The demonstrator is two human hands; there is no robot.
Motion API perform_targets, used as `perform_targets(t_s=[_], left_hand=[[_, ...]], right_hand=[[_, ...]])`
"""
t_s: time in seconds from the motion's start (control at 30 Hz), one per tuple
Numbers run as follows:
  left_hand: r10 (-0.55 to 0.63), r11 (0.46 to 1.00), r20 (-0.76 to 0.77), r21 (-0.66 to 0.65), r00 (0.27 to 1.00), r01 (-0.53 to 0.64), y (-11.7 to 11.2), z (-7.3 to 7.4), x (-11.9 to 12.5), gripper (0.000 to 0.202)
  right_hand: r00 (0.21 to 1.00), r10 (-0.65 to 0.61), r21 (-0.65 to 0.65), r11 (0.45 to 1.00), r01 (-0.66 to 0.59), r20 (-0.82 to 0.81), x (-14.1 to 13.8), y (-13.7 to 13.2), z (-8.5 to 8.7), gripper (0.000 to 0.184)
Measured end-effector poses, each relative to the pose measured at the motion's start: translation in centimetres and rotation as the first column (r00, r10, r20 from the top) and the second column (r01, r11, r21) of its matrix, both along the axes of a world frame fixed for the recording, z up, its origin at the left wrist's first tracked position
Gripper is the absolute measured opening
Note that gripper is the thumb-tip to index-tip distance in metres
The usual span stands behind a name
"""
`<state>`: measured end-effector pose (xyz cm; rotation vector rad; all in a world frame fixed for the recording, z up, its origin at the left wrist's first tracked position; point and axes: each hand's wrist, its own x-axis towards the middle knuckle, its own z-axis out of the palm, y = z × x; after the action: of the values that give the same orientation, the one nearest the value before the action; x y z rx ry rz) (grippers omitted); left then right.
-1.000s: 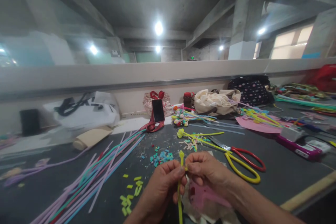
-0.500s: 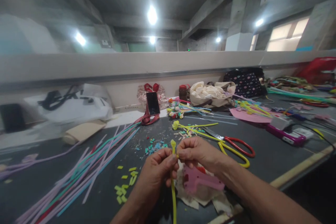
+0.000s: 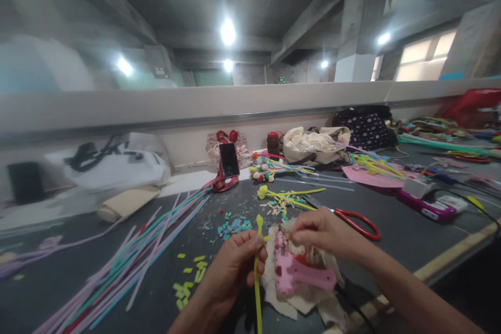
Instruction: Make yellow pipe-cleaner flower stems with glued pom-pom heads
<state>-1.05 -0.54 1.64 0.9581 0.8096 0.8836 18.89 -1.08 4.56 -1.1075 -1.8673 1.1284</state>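
My left hand (image 3: 245,253) is closed on an upright yellow pipe-cleaner stem (image 3: 257,292) with a knobbed tip. A short yellow piece juts out to the right beside the thumb. My right hand (image 3: 319,229), fingers curled in, hovers over a pink glue gun (image 3: 301,275); whether anything is pinched there is hidden. The glue gun lies on a crumpled beige cloth (image 3: 287,307). Behind the right hand are red-handled scissors (image 3: 362,224), partly covered. Cut yellow-green bits (image 3: 183,289) lie left of my left forearm.
Long pastel strips (image 3: 136,255) spread over the left of the dark table. Blue bits (image 3: 235,227), yellow stems with a flower head (image 3: 263,191), and a bundle of colourful stems (image 3: 266,169) sit farther back. A phone (image 3: 229,159) leans against a bag. A purple device (image 3: 425,207) lies right.
My right hand has left the yellow stem and moved right, over the glue gun, uncovering more of it. The left hand still holds the stem.
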Motion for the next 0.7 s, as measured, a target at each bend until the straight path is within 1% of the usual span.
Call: perform_targets(t_s=[0.03,0.07,0.1,0.13,0.17,0.2,0.23,0.27,0.3,0.4,0.5,0.57,0.63,0.7], left_hand=[[-0.011,1.0,0.006,-0.02,1.0,0.011,0.1,-0.1,0.0,0.025],[-0.023,0.999,0.008,-0.036,1.0,0.023,0.2,-0.3,-0.1,0.025],[-0.029,0.998,0.004,-0.05,1.0,0.03,0.4,-0.4,-0.1,0.025],[-0.034,0.998,-0.003,-0.061,0.999,0.033,0.5,-0.6,-0.1,0.025],[-0.033,0.997,-0.011,-0.068,0.999,0.032,0.6,-0.7,-0.1,0.025],[-0.029,0.997,-0.021,-0.07,0.999,0.027,0.7,-0.9,-0.2,0.025],[-0.022,0.997,-0.033,-0.071,0.999,0.02,0.8,-1.0,-0.2,0.025],[-0.01,0.997,-0.041,-0.072,0.999,0.007,0.9,-1.1,-0.2,0.023],[0.007,0.997,-0.047,-0.078,0.999,-0.011,0.9,-1.3,-0.2,0.022],[0.077,0.988,-0.06,-0.127,0.995,-0.084,1.0,-1.6,0.0,0.019],[0.128,0.978,-0.093,-0.154,0.987,-0.141,0.8,-1.7,0.4,0.018],[0.112,0.981,-0.122,-0.146,0.986,-0.13,0.6,-1.6,0.7,0.017],[0.073,0.987,-0.14,-0.134,0.987,-0.092,0.4,-1.6,1.0,0.018],[0.034,0.991,-0.154,-0.126,0.988,-0.053,0.4,-1.7,1.1,0.019]], right_hand=[[0.998,0.002,0.035,0.999,-0.004,0.061,0.3,-0.6,-0.1,0.01],[0.988,-0.015,0.097,0.995,0.0,0.155,0.5,-1.1,-0.4,0.01],[0.941,-0.066,0.213,0.977,-0.007,0.331,0.6,-1.7,-0.8,0.014],[0.874,-0.129,0.304,0.952,-0.023,0.469,0.6,-2.1,-1.3,0.018],[0.798,-0.187,0.364,0.93,-0.043,0.573,0.5,-2.4,-1.9,0.019],[0.729,-0.229,0.401,0.913,-0.069,0.645,0.3,-2.7,-2.5,0.019],[0.685,-0.251,0.419,0.904,-0.087,0.684,0.2,-2.8,-3.1,0.02],[0.661,-0.262,0.427,0.899,-0.099,0.704,0.0,-2.8,-3.5,0.019],[0.652,-0.266,0.432,0.896,-0.105,0.71,0.0,-2.7,-3.8,0.019],[0.683,-0.261,0.422,0.903,-0.076,0.682,0.1,-2.3,-3.8,0.013],[0.755,-0.208,0.333,0.943,-0.013,0.621,0.8,-1.9,-3.2,0.013],[0.809,-0.157,0.247,0.969,0.015,0.567,1.4,-1.7,-3.1,0.016],[0.86,-0.11,0.176,0.984,0.024,0.498,1.8,-1.5,-3.1,0.016],[0.926,-0.072,0.102,0.994,0.036,0.371,2.0,-1.3,-3.3,0.015]])
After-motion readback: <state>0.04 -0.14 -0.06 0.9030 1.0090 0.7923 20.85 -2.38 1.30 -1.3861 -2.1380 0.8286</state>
